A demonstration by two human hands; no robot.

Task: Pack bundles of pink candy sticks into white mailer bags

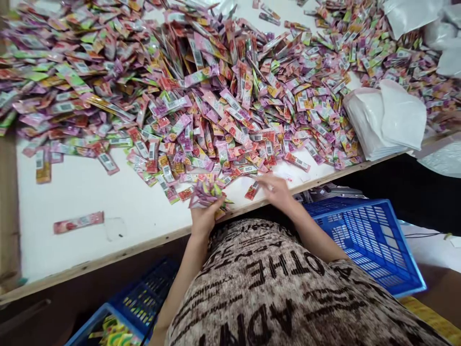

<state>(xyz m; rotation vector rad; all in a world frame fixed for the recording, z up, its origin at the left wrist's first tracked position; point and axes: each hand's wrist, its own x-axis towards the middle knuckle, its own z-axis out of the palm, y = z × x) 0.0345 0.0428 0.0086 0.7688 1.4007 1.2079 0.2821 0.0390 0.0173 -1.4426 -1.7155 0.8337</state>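
Note:
A huge heap of small colourful sachets in pink, purple, green and orange covers the white table. My left hand is at the table's near edge, closed around a bunch of sachets fanned out above the fingers. My right hand lies beside it on the table edge, fingers reaching to a red sachet at the foot of the heap; it looks slightly blurred.
A stack of white pouches lies at the right of the table. A blue crate stands below on the right, another blue crate holding sachets at lower left. One pink sachet lies alone at the near left.

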